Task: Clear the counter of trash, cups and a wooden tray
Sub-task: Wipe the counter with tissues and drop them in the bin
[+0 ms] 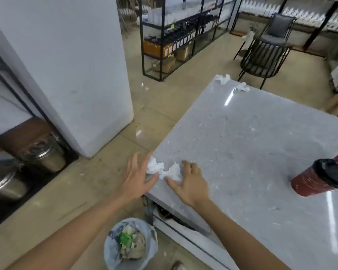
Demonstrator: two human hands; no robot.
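Crumpled white tissues (pixel 164 169) lie at the near left edge of the grey marble counter (pixel 252 143). My left hand (pixel 138 177) hovers just off the counter's edge, fingers spread, touching the left side of the tissues. Resting on the counter at their right side is my right hand (pixel 189 182), fingers curled against the paper. Two more crumpled tissues sit at the far corner (pixel 222 78) and far edge (pixel 242 87). A red cup with a black lid (pixel 320 180) lies tipped on the counter at the right.
A lined trash bin (pixel 130 243) with rubbish in it stands on the floor below the counter's near corner. A white pillar (pixel 76 75) rises at the left, metal pots (pixel 41 154) beside it. Black shelving (pixel 176 36) and a dark chair (pixel 263 55) stand beyond.
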